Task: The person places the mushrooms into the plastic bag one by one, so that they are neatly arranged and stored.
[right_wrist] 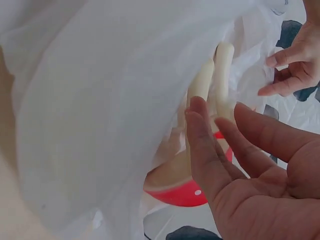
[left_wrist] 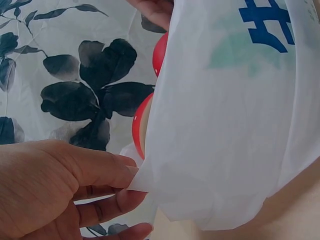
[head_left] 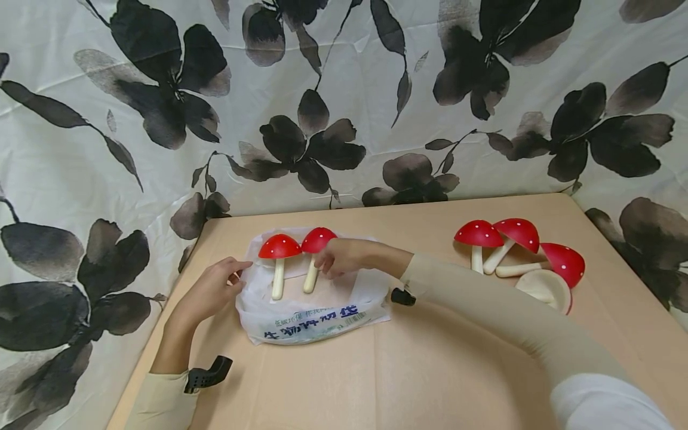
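A white plastic bag (head_left: 322, 322) with blue printed characters lies on the table, its mouth spread wide. Two toy mushrooms with red, white-dotted caps, a left one (head_left: 279, 246) and a right one (head_left: 318, 240), lie side by side in it, cream stems toward the person. At the bag's left edge, my left hand (head_left: 217, 283) pinches the plastic between thumb and forefinger, as the left wrist view shows. My right hand (head_left: 344, 257) is over the right mushroom, overlapping its cap and stem. In the right wrist view its fingers (right_wrist: 205, 145) are extended beside the stems, thumb apart.
Several more red-capped mushrooms (head_left: 518, 234) lie in a group at the back right of the wooden table (head_left: 430, 370); one shows its pale underside (head_left: 543, 288). A white cloth (head_left: 376, 71) with dark flowers hangs behind the table and along its sides.
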The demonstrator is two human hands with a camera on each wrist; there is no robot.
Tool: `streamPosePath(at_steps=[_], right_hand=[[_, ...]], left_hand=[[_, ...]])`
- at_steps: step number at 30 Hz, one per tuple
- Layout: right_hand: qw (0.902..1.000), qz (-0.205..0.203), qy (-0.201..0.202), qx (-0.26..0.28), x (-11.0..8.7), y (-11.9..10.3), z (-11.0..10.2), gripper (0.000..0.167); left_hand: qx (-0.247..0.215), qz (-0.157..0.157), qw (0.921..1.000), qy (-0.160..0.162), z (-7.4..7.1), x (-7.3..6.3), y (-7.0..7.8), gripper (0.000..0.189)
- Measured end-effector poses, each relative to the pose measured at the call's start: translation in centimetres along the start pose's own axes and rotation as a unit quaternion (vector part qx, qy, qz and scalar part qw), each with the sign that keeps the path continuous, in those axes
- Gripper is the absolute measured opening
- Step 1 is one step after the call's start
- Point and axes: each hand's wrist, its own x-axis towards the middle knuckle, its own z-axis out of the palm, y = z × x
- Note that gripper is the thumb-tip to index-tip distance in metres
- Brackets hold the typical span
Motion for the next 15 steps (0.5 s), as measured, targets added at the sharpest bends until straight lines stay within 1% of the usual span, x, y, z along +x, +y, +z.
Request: streamPosePath(at_steps=[3,6,10,15], right_hand=[[0.9999,0.001,-0.005,0.011,-0.5,0.2,-0.3,0.039],[0.9998,-0.010,-0.004,0.015,-1.2,0.3,-0.6,0.037],[0.9996,-0.024,0.005,0.012,-2.1,0.5,-1.3,0.036],[0.9993,-0.031,0.019,0.010,-3.2,0.7,-2.0,0.037]], left_hand=[[-0.001,-0.001,1.0000,-0.001,-0.1,0.0,0.1,0.037],[0.001,-0.003,1.0000,-0.002,-0.2,0.0,0.1,0.037],[0.001,-0.004,1.0000,-0.003,-0.3,0.0,0.3,0.037],[0.000,-0.002,1.0000,-0.003,-0.4,-0.1,0.4,0.037]])
